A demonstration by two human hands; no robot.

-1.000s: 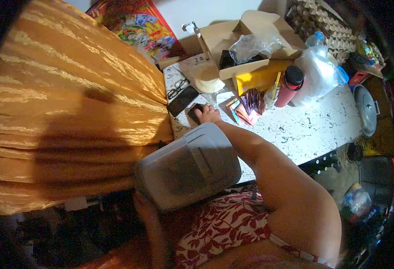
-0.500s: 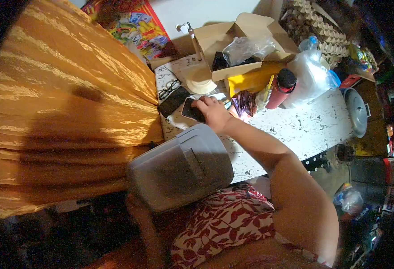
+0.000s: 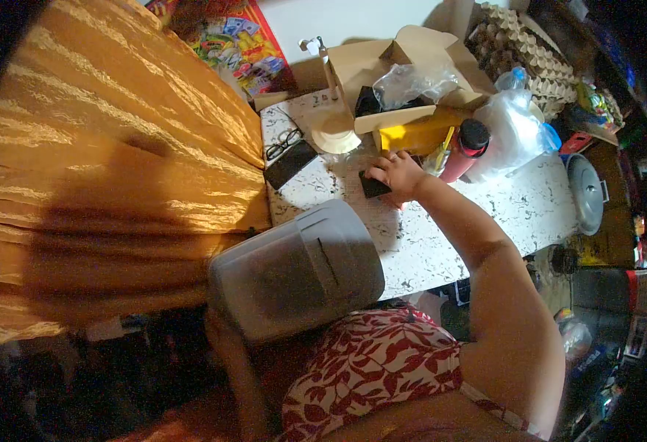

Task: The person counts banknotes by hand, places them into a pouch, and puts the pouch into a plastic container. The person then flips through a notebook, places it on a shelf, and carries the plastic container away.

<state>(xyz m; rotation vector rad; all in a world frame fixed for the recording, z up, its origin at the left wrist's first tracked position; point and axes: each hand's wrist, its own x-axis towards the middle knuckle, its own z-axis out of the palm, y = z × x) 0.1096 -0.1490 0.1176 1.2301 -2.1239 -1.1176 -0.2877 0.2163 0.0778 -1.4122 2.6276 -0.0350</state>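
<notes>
My right hand (image 3: 401, 177) is closed on a dark smartphone (image 3: 373, 184), low over the table. My left hand (image 3: 220, 328) is in shadow at the lower left corner of a grey plastic storage box (image 3: 294, 272) with a lid, steadying it; its fingers are mostly hidden. The box is tilted between my body and the table edge. Another dark phone (image 3: 291, 165) and black-framed glasses (image 3: 283, 144) lie on the table, left of my right hand. Just beyond that hand stands a red bottle with a black cap (image 3: 465, 151).
On the white patterned table (image 3: 500, 214) are an open cardboard box (image 3: 404, 81), a lamp with a round base (image 3: 336, 135) and a filled clear plastic bag (image 3: 511, 140). Egg trays (image 3: 526, 59) are stacked behind. An orange curtain (image 3: 117, 184) hangs left; a round metal lid (image 3: 584, 193) stands right.
My right hand has moved right along the table, bringing the smartphone away from beside the other phone. The purple fanned-out item by the bottle is now hidden. The storage box stays put.
</notes>
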